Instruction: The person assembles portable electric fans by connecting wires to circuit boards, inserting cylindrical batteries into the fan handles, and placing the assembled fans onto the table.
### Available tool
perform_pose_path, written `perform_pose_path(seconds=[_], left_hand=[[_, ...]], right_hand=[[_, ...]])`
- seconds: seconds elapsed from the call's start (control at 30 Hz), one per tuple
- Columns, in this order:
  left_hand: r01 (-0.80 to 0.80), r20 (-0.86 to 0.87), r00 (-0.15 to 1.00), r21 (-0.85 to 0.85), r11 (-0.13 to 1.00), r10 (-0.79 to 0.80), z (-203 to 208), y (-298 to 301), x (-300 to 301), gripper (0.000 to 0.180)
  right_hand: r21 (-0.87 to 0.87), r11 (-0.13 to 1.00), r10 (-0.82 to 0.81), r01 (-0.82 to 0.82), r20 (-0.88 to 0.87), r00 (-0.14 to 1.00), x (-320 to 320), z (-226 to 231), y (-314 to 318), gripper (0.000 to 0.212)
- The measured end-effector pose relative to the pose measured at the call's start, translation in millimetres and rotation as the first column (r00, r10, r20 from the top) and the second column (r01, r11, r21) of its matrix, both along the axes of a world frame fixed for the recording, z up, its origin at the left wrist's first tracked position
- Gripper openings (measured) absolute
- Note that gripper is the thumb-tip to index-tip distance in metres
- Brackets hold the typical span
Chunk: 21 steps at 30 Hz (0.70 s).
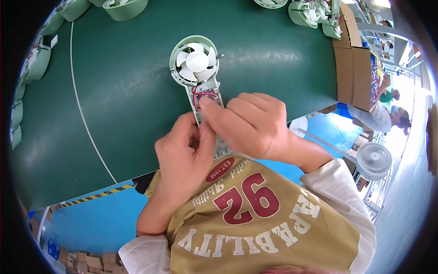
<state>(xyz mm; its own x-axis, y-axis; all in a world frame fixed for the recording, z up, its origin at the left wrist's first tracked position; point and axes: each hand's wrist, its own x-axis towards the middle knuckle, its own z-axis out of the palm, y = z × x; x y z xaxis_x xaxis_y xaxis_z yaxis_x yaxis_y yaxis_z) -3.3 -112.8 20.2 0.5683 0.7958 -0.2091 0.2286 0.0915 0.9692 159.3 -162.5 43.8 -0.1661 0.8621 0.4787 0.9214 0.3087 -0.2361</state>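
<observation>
Both hands on a pale green handheld fan (197, 68) lying on the green bench (118, 100).
Left hand (185, 153) grip clamped on the handle's lower part; right hand (248, 123) fingertips together, pressing the red wires (197, 97) in the open handle. More fan shells (125, 7) at far edge.

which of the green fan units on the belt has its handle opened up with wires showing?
The handheld fan at belt centre, held by both the left hand and right hand. Red wires show in its open handle; the other fan shells sit untouched along the belt's far edges.
</observation>
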Motion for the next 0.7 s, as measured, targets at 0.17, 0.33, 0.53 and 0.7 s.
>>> perform_pose_path(seconds=[0.17, 0.33, 0.53, 0.7], left_hand=[[0.044, -0.028, 0.999, 0.085, 0.995, -0.042, -0.3, 3.3, -1.4, 0.006], [0.074, -0.055, 0.996, 0.128, 0.989, -0.067, -11.2, 7.2, -3.5, 0.007], [-0.024, -0.001, 1.000, -0.020, 1.000, 0.024, -14.9, 14.6, -0.7, 0.013], [-0.018, 0.076, 0.997, -0.117, 0.993, 0.027, -8.2, 16.6, 0.4, 0.019]], right_hand=[[-0.069, 0.996, -0.044, 0.047, 0.047, 0.998, -7.8, -1.4, -4.8, 0.035], [-0.106, 0.994, -0.042, 0.040, -0.016, 0.999, -6.5, -6.4, -1.3, 0.034], [0.065, 0.896, -0.363, 0.439, -0.462, 0.809, 83.2, 41.5, 0.6, 0.015], [0.103, 0.265, -0.963, 0.959, -0.015, 0.268, 316.0, 88.2, -79.2, 0.038]])
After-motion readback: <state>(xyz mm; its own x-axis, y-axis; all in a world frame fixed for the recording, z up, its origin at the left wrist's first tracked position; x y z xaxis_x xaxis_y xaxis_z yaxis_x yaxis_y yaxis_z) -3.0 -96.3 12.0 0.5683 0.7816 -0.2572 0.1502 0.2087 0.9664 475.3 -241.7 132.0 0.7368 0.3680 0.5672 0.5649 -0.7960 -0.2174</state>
